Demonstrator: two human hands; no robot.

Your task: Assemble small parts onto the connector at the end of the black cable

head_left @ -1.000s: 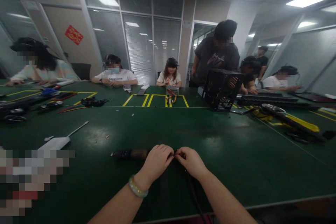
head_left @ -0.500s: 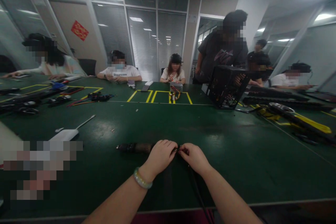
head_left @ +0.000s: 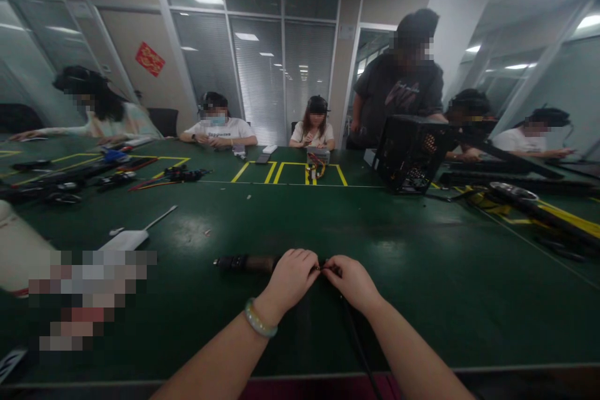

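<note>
A dark cylindrical tool [head_left: 257, 263] with a brownish middle and a metal tip lies crosswise on the green table, its tip to the left. My left hand [head_left: 293, 278], with a pale green bangle at the wrist, is closed over the tool's right end and hides it. Fingertips of my right hand [head_left: 349, 281] are pinched together right beside the left fingertips; what they pinch is too small and dark to name. A black cord [head_left: 354, 328] comes out from under my right hand and runs over the front table edge [head_left: 309, 377].
At left are a white box-like object [head_left: 124, 239] with a cable and a neighbour's sleeve [head_left: 23, 250]. Farther off lie dark parts with wires [head_left: 175, 174], a black computer case [head_left: 407, 153] and a yellow-and-black item [head_left: 539, 203]. Several people sit around the table; one person [head_left: 398, 84] stands.
My view has shifted slightly, so most things appear a little farther right. My hands keep the same hold. The neighbour's sleeve at left shows more.
</note>
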